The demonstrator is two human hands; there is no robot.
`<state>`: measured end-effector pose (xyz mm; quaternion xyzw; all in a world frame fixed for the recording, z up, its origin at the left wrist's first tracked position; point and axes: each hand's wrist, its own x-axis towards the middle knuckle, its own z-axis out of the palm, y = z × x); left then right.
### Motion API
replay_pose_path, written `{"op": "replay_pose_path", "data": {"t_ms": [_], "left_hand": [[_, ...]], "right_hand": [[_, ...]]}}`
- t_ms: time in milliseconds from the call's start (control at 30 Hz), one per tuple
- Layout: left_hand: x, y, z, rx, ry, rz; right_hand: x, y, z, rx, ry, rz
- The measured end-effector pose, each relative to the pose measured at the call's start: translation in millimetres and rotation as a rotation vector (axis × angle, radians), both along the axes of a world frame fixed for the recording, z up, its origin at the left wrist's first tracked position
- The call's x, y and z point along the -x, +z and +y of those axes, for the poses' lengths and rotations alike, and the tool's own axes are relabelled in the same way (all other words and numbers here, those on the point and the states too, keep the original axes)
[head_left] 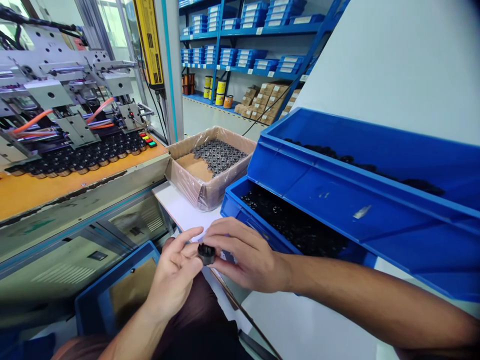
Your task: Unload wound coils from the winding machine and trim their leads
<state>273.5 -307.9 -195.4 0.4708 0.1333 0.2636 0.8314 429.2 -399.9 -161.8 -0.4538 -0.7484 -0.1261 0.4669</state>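
Fingertips of the left hand (pixel 173 272) and right hand (pixel 245 257) pinch a small black ribbed plastic bobbin (pixel 206 253) between them, grip closed on its rim above the lap, beside the blue plastic bin (pixel 240 212) of like parts; it looks light, stiff, best held by its edges.
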Motion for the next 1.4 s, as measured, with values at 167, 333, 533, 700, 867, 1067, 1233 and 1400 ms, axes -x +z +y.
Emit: {"op": "replay_pose_path", "data": {"t_ms": [167,333,533,700,867,1067,1233,1400], "left_hand": [[3,-2.4,2,-0.01,-0.123,-0.071],[2,0.5,3,-0.175,-0.063,-0.031],[1,1.5,3,-0.141,0.0,-0.022],[5,-2.6,7,0.076,-0.11,-0.004],[8,-2.6,8,-0.17,-0.002,0.034],[9,-0.6,12,-0.349,0.09,0.155],[13,-0.9,17,-0.476,0.083,0.312],[48,22.0,69,-1.033,0.434,0.551]], "right_hand": [[0,0.1,-1,0.032,0.041,0.033],[0,-4.3,-1,0.052,0.011,0.002],[2,-5.1,2,0.045,-0.023,0.069],[3,-0.3,4,0.067,0.01,0.057],[2,1.4,4,0.025,0.001,0.088],[-1,-19.5,6,0.128,0.04,0.085],[3,-18.7,4,0.234,-0.027,0.025],[-18,-21.5,-8,0.222,-0.174,-0.227]]}}
